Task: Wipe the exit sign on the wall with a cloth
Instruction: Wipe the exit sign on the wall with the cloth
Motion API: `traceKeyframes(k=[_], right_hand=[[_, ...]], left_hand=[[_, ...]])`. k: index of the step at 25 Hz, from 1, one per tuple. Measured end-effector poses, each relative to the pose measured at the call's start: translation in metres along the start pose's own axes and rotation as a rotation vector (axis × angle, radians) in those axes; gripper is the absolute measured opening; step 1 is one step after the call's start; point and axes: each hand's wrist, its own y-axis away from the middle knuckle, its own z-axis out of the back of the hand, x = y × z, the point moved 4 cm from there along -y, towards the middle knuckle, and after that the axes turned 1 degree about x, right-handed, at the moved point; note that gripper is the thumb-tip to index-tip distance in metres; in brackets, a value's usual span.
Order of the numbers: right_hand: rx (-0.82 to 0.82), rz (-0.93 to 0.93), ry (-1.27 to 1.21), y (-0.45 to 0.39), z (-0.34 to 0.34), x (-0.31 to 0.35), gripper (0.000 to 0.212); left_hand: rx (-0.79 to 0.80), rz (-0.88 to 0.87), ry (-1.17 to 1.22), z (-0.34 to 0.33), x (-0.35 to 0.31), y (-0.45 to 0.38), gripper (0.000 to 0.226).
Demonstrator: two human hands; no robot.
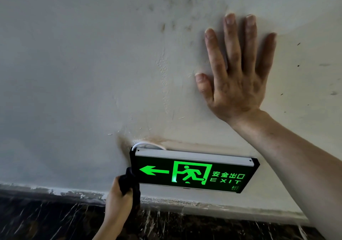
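The exit sign [194,172] hangs low on the white wall, a black panel with a lit green arrow, running figure and the word EXIT. My left hand [119,197] is closed around a dark cloth [129,182], which touches the sign's left end. My right hand [235,73] lies flat against the wall above and to the right of the sign, fingers spread, holding nothing.
The white wall [74,73] carries dark smudges near the top and a brown stain beside a white cable [140,145] above the sign's left corner. A dark marble skirting [55,217] runs along the bottom below a rough plaster edge.
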Motion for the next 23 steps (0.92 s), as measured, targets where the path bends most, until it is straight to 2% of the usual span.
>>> traceKeyframes(k=[3, 7, 10, 15, 19, 23], right_hand=[[0.01, -0.003, -0.011, 0.001, 0.001, 0.0, 0.065], [0.038, -0.001, -0.029, -0.002, 0.002, 0.001, 0.064], [0.071, -0.012, -0.048, -0.003, 0.006, -0.001, 0.064], [0.231, -0.032, -0.14, -0.004, 0.021, 0.0, 0.064], [0.364, -0.074, -0.312, -0.002, 0.047, 0.002, 0.063], [0.459, -0.144, -0.618, 0.035, 0.09, 0.022, 0.059]], left_hand=[[0.017, 0.151, 0.155, -0.01, 0.008, 0.004, 0.033], [0.094, 0.424, 0.511, -0.026, 0.016, 0.018, 0.035], [0.147, 0.5, 0.563, -0.026, 0.013, 0.047, 0.033], [0.253, 0.429, 0.634, -0.017, -0.003, 0.082, 0.032], [0.286, 0.259, 0.706, -0.005, -0.038, 0.097, 0.034], [0.467, 0.085, 0.571, 0.005, -0.081, 0.111, 0.042]])
